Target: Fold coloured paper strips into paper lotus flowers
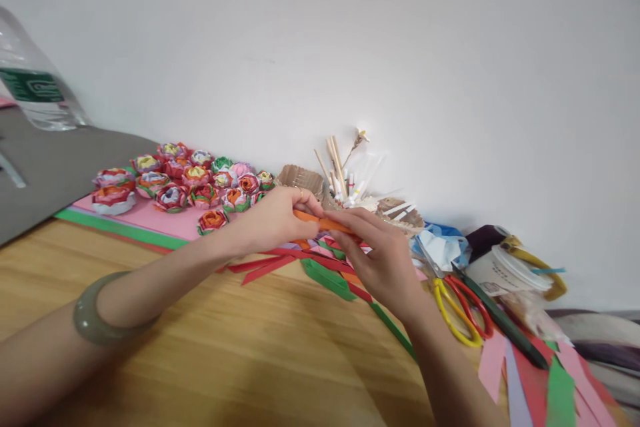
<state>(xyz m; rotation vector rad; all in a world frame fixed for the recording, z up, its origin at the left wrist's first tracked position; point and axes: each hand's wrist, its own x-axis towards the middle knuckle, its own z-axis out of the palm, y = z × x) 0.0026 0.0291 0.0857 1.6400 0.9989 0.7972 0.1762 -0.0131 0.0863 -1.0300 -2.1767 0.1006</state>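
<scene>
An orange paper strip point(327, 223) is stretched between my two hands above the wooden table. My left hand point(280, 217), with a ring on one finger and a green bangle on the wrist, pinches its left end. The fingers of my right hand point(377, 253) close on its right part. Below and behind my hands lie loose paper strips, among them a red strip point(267, 267) and a folded green strip point(327, 278). To the left, several multicoloured paper flowers point(203, 195) sit on pink paper point(150, 213).
Scissors point(460, 307) with yellow and red handles and a dark pen-like tool point(510, 323) lie at right, near a white tub point(507, 271). Behind my hands, cardboard trays point(300, 178) and sticks point(336, 157) stand by the wall. A plastic bottle point(35, 87) is far left.
</scene>
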